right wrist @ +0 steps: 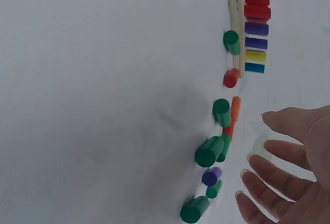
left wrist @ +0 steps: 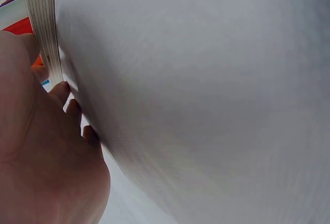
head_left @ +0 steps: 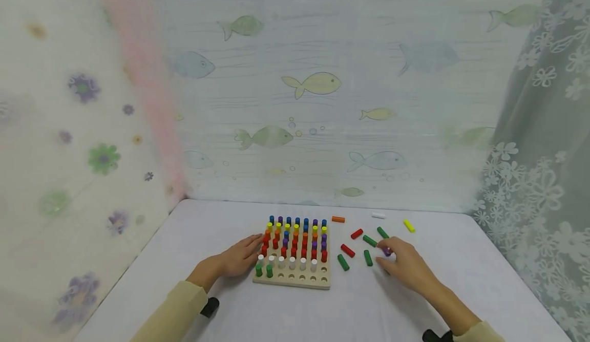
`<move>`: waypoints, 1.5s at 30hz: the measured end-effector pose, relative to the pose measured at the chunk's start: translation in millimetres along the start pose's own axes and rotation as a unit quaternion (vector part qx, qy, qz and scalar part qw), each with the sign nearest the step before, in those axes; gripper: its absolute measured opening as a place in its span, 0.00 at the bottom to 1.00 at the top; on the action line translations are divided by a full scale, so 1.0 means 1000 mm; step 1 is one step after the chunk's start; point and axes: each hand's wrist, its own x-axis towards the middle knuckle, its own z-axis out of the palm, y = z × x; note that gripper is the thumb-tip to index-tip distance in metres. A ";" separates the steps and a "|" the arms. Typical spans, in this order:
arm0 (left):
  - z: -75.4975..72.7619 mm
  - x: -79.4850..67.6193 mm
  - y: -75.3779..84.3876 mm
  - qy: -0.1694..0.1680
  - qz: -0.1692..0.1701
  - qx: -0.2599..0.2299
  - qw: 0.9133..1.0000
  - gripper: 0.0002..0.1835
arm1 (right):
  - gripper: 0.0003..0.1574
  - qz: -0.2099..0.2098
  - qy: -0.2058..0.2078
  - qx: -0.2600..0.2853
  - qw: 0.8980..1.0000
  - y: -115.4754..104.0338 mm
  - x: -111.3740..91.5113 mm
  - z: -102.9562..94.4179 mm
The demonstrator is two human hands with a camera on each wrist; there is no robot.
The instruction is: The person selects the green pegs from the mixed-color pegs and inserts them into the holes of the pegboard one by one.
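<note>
A wooden pegboard (head_left: 295, 283) stands on the table, filled with rows of coloured pegs. My left hand (head_left: 240, 256) rests at its left side with extended fingers; the left wrist view shows the thumb and fingers against the board's pale layered edge (left wrist: 42, 33). To the right, my right hand (head_left: 407, 264) hovers over loose pegs, thumb and fingers apart. A purple peg (head_left: 387, 252) lies by its fingertips, partly covered. In the right wrist view the right hand (right wrist: 289, 167) shows spread fingers with nothing between them, beside a purple peg (right wrist: 210, 176) and several green pegs (right wrist: 209, 153).
Loose red pegs (head_left: 348, 251) and green pegs (head_left: 343, 262) lie between the board and the right hand. Farther back are an orange peg (head_left: 338, 219), a white peg (head_left: 378, 215) and a yellow peg (head_left: 409, 226). Patterned curtains (head_left: 534, 188) surround the table.
</note>
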 end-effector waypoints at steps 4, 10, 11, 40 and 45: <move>0.001 0.001 -0.002 0.004 0.006 0.005 1.000 0.32 | 0.20 0.009 0.003 0.002 1.000 0.006 -0.002 -0.001; 0.004 0.003 -0.006 0.006 0.005 0.002 1.000 0.32 | 0.22 0.040 -0.009 -0.020 0.999 0.018 -0.001 -0.003; 0.004 0.003 -0.006 0.005 0.003 0.002 1.000 0.33 | 0.22 0.045 -0.009 -0.023 0.999 0.020 -0.001 -0.004; 0.007 0.003 -0.006 0.008 -0.007 0.007 1.000 0.33 | 0.12 0.119 -0.030 -0.010 0.992 0.049 0.003 -0.005; 0.007 0.003 -0.007 0.009 -0.001 0.008 1.000 0.33 | 0.10 0.118 -0.034 -0.012 0.992 0.050 0.004 -0.006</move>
